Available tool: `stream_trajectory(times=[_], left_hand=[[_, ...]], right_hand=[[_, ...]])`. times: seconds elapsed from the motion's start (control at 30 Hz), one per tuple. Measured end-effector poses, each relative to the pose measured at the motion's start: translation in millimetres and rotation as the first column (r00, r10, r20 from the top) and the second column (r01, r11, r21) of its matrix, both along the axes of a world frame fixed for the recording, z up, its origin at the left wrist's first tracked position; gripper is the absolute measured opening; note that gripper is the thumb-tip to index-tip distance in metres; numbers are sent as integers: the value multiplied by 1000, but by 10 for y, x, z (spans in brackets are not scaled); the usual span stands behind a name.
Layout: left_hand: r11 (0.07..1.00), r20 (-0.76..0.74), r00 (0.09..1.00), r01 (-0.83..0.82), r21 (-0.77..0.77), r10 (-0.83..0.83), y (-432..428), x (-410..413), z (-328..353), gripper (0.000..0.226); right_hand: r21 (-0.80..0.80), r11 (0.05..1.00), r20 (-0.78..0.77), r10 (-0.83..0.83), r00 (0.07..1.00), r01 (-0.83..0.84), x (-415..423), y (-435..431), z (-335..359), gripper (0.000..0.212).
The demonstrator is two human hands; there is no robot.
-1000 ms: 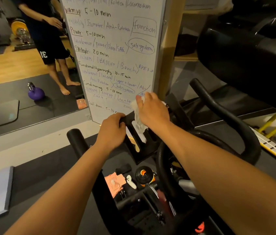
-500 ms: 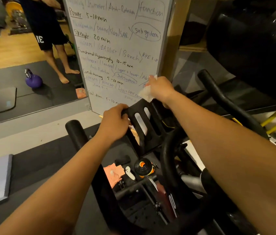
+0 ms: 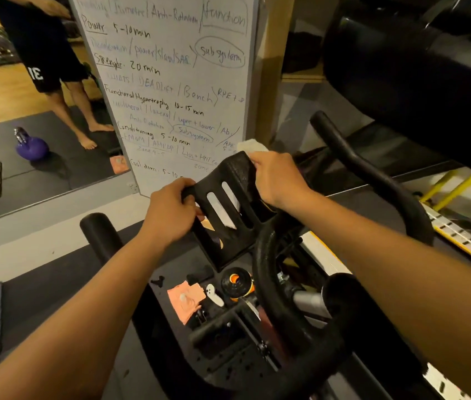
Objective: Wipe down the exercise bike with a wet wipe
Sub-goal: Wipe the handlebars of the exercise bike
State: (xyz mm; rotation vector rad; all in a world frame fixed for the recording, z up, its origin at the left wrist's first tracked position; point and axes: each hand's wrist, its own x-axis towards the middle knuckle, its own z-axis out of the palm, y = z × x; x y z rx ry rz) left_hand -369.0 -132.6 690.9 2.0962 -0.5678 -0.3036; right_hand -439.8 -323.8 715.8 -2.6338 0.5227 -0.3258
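Bare hands and bare forearms.
The left hand (image 3: 170, 216) and right hand (image 3: 279, 179) are uncovered, knuckles and wrists plain; the left forearm (image 3: 84, 298) and right forearm (image 3: 387, 249) are unclothed as far as they show.

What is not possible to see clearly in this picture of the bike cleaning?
Head view: wet wipe, mostly hidden by the right hand and the black holder.
Fingertips of the left hand, curled behind the holder's edge.
Top of the whiteboard, cut off by the upper edge.

Black bike (image 3: 269, 269), perhaps white wipe (image 3: 250, 145)
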Motion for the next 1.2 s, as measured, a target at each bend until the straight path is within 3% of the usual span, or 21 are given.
stream_trajectory(times=[0.1,0.2,0.27,0.3,0.37,0.4,0.43,0.53,0.67,0.73,0.83,0.9,0.93,0.97,1.03,1.07,1.1,1.2], left_hand=[[1000,8,1000,-5,7,5,0,-12,9,29],[1000,7,1000,-8,14,8,-7,-7,-5,29],[1000,15,1000,-11,27,10,-9,-9,-5,29],[999,15,1000,-13,31,12,-11,-5,-10,29],[999,25,1000,-9,37,8,-14,7,-26,30],[999,32,999,-8,38,7,-12,8,-27,31],[999,41,999,-8,39,7,-10,8,-22,31],[999,94,996,-14,40,10,-11,5,-18,29],[1000,56,998,-21,18,20,-8,-2,-15,30],[1000,29,999,-23,20,23,-15,10,-21,31],[1000,17,1000,-23,10,23,-12,11,-12,31],[1000,10,1000,-18,-1,18,-14,-1,-11,32],[1000,7,1000,-16,-3,16,-17,7,-15,32],[1000,8,1000,-15,-2,15,-18,16,-18,32],[1000,19,1000,-14,-1,14,-25,26,-21,32],[1000,22,1000,-16,-2,16,-24,22,-20,31],[1000,22,1000,-16,-3,16,-23,18,-18,31],[1000,21,1000,-17,-10,17,-23,17,-22,31]], right_hand=[[-33,999,-220,20,975,-28,-195,-128,113,30],[-107,973,-595,102,797,-205,-340,-262,353,26],[-70,974,-698,106,708,-214,-318,-353,515,25],[-34,989,-647,89,758,-145,-253,-427,576,24],[13,999,-315,-29,949,35,-55,-578,610,25],[29,996,-143,-78,987,83,41,-591,575,24],[57,995,-63,-77,995,81,121,-556,503,20],[260,966,-122,21,992,11,266,-369,122,12],[312,950,-244,77,967,4,214,-443,39,20],[357,934,-416,168,894,-10,83,-583,56,19],[109,985,-756,168,633,-130,-58,-654,71,9],[-27,975,-886,78,458,-219,-19,-630,247,12],[-60,971,-877,60,477,-233,30,-619,366,16],[-73,973,-810,72,582,-221,94,-638,461,17],[-69,988,-506,82,859,-135,225,-674,561,14],[-81,990,-359,76,930,-112,278,-650,525,17],[-108,987,-301,80,950,-117,309,-613,443,23],[-191,957,-339,143,930,-217,254,-522,112,27]])
